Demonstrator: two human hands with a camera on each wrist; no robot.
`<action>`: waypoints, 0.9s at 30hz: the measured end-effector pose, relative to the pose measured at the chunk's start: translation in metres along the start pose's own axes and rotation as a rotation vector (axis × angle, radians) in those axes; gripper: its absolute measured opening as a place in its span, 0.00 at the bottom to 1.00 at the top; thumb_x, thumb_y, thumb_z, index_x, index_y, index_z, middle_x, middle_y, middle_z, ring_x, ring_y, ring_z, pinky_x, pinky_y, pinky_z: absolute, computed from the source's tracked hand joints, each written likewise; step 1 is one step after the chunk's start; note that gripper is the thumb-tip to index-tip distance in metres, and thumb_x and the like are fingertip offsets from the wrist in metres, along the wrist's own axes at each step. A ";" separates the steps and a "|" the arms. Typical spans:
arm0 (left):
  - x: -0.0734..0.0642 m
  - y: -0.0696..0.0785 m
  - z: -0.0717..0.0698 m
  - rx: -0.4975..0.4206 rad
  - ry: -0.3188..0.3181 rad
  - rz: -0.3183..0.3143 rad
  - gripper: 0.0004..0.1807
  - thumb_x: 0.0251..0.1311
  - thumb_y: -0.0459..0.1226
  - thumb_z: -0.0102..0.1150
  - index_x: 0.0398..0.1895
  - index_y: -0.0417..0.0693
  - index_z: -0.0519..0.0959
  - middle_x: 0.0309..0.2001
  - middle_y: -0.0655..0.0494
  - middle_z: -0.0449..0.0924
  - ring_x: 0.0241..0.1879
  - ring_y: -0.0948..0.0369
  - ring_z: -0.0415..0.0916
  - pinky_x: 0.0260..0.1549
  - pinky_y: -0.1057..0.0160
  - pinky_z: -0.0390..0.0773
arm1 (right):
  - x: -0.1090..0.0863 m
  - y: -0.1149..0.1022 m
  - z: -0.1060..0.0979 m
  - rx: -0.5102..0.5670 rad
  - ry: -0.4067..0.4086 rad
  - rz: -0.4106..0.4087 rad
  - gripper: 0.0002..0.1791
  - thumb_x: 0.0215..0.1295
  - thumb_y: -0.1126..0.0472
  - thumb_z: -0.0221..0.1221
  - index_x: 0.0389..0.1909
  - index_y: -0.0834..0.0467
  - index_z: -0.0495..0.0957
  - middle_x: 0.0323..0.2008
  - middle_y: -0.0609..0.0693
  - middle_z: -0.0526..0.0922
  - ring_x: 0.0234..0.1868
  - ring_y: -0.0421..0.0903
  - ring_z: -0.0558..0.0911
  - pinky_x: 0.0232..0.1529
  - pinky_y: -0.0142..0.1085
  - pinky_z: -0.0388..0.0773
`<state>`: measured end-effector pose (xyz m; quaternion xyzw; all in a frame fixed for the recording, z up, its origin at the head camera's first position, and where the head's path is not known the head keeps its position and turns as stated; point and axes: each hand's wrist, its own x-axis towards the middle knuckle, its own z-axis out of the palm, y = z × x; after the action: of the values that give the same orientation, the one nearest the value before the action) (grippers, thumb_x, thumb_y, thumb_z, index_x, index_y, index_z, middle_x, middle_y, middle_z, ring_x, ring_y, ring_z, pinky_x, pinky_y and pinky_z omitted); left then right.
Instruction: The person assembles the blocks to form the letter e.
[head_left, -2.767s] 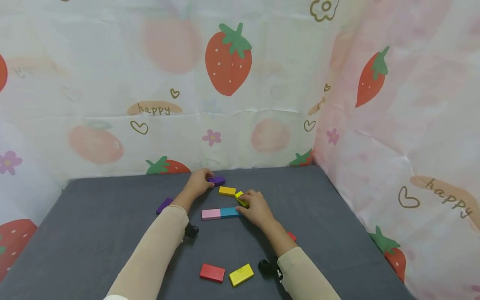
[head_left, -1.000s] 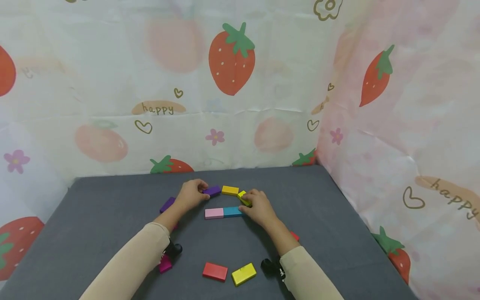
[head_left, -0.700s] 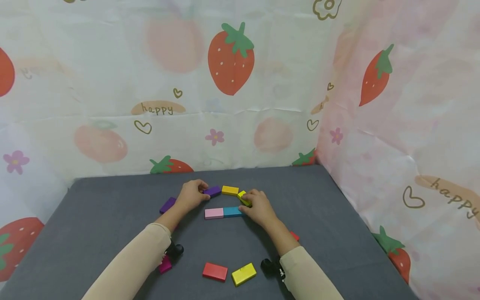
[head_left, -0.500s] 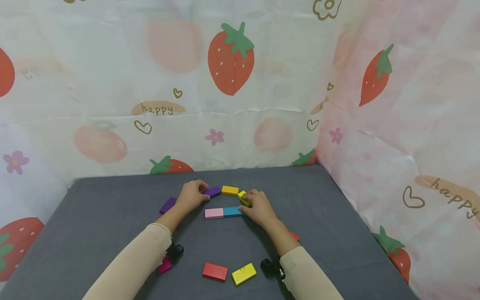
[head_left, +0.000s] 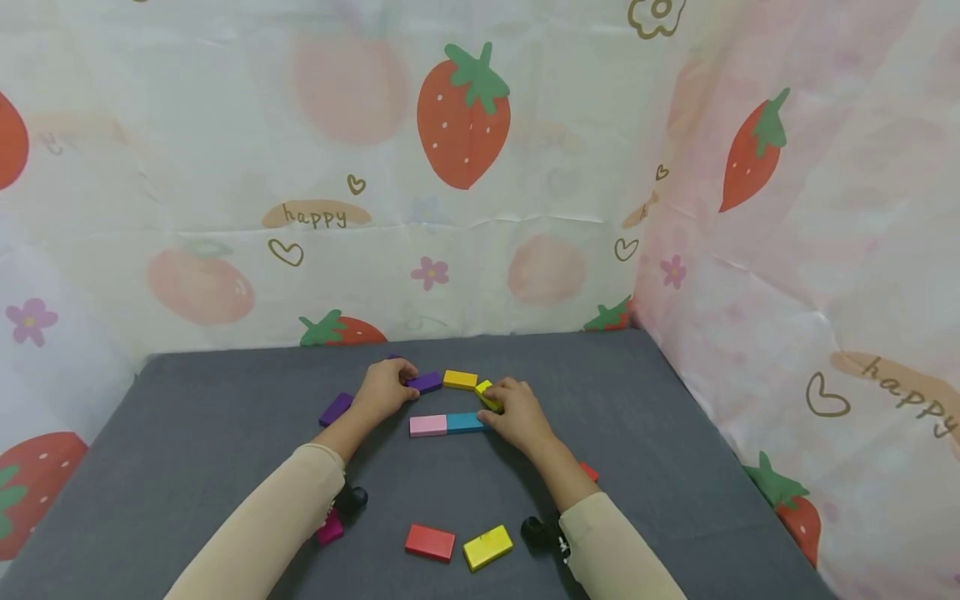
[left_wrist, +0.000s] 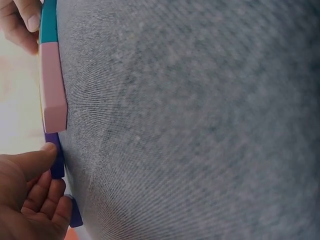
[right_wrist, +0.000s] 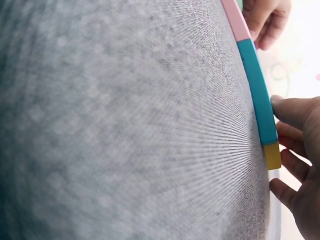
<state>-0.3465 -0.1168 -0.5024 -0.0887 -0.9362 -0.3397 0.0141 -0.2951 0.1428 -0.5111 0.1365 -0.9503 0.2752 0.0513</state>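
Near the back of the grey table, my left hand (head_left: 381, 392) pinches one end of a purple block (head_left: 427, 382). In the left wrist view a second purple block (left_wrist: 75, 214) lies just past its fingertips. My right hand (head_left: 522, 418) has its fingers on a bright yellow block (head_left: 483, 389), partly covered by them, and its thumb is by the end of a blue block (head_left: 463, 423). That blue block lies end to end with a pink block (head_left: 427, 427). Between the two hands, an orange-yellow block (head_left: 461, 380) bridges the gap in a curved row.
Another purple block (head_left: 335, 409) lies left of the left forearm, and a magenta block (head_left: 330, 528) is partly under that sleeve. Nearer me are a red block (head_left: 430, 542) and a yellow block (head_left: 487, 547). A red block (head_left: 589, 472) peeks out beside the right forearm. Patterned cloth (head_left: 465, 275) borders the table.
Since the earliest frame, the left hand has drawn its purple block slightly toward me and left, and the left forearm has swung left, uncovering the magenta block. Over the last second, both hands stay nearly still.
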 end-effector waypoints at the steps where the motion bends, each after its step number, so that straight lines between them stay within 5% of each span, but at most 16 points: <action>1: 0.000 0.000 0.000 0.007 -0.003 0.001 0.18 0.60 0.34 0.72 0.53 0.40 0.83 0.50 0.45 0.85 0.51 0.49 0.80 0.55 0.48 0.79 | 0.000 0.000 0.000 -0.002 0.000 0.001 0.23 0.67 0.52 0.69 0.59 0.58 0.83 0.57 0.52 0.80 0.56 0.52 0.75 0.58 0.47 0.77; 27: 0.003 0.007 -0.001 0.057 -0.027 -0.002 0.18 0.64 0.33 0.69 0.57 0.40 0.82 0.54 0.44 0.85 0.55 0.49 0.81 0.59 0.48 0.77 | 0.001 0.002 0.000 0.001 -0.007 -0.005 0.23 0.67 0.52 0.69 0.59 0.59 0.83 0.58 0.52 0.80 0.57 0.53 0.75 0.59 0.48 0.77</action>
<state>-0.3478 -0.1117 -0.4972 -0.0918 -0.9457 -0.3119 0.0038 -0.2965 0.1438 -0.5118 0.1398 -0.9500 0.2749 0.0488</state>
